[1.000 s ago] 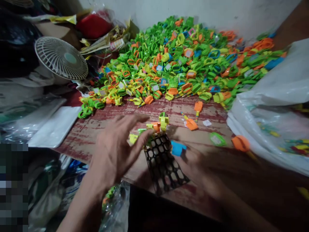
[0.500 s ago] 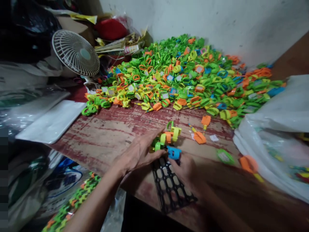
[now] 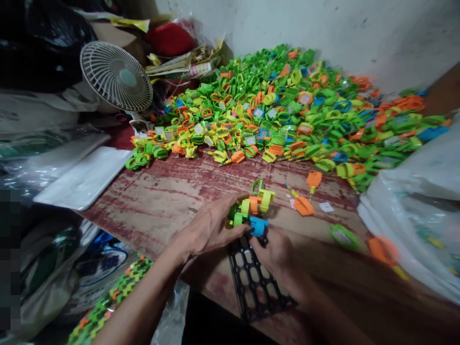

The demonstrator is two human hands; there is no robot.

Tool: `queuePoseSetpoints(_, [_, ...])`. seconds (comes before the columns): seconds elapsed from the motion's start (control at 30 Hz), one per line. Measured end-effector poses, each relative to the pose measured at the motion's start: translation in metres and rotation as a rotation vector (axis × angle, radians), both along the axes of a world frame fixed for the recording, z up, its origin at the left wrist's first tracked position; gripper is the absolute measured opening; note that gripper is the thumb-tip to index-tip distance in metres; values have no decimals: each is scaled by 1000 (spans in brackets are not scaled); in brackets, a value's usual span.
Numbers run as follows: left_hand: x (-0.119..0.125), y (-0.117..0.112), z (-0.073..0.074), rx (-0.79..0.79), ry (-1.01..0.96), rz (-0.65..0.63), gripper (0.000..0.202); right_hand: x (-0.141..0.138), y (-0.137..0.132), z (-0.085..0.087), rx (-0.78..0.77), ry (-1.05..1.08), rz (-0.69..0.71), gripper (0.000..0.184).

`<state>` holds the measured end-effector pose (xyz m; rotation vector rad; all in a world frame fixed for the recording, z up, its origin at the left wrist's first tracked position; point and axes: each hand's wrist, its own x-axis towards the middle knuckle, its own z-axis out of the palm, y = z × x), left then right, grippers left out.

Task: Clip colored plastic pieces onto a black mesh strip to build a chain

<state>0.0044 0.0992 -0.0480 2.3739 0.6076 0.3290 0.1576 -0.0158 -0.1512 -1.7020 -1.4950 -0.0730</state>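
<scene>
A black plastic grid strip (image 3: 257, 280) with honeycomb holes lies on the worn red table and hangs over its near edge. At the strip's far end sits a cluster of small plastic toy pieces (image 3: 253, 206) in green, yellow and orange. My left hand (image 3: 206, 227) rests beside that cluster, its fingertips on the green pieces. My right hand (image 3: 275, 251) lies over the strip and pinches a blue piece (image 3: 258, 225) against its top end.
A large heap of green, orange, yellow and blue pieces (image 3: 294, 110) covers the far table up to the wall. A small fan (image 3: 115, 76) stands at the left. White plastic bags (image 3: 417, 211) lie at the right, a white sheet (image 3: 86, 177) at the left. A linked chain of pieces (image 3: 108, 302) hangs below.
My left hand went from spread open above the table to fingertips on the cluster. My right hand brought the blue piece to the strip's top end. The view shifted.
</scene>
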Motion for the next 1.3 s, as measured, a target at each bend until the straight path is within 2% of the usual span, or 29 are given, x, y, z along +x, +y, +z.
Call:
queuePoseSetpoints(0.17, [3,-3,4,61,52,22,66,-3,4,1,-18,18,-35,20])
queuePoseSetpoints(0.33, [16,-7,5,160,111,56,59,-7,5,-2,38,29,-68,21])
queuePoseSetpoints(0.43, [19,-8,2,140,131,85,58,-10,4,-7,22,17,-88,21])
queuePoseSetpoints(0.7, [14,-5,-1,91,93,-4,61,-14,2,-16,5,63,-14,23])
queuePoseSetpoints(0.83, [14,-3,-4,100,68,7,61,-15,3,-14,24,23,-35,28])
queuePoseSetpoints(1.0, [14,-2,-5,113,67,-14,55,-14,-1,-11,-78,-84,-43,26])
queuePoseSetpoints(1.17, [9,0,-7,108,38,-17,57,-12,0,-9,-91,-66,24,32])
queuePoseSetpoints(1.3, [7,3,-11,166,22,-30,61,-12,0,1,-147,-10,60,34])
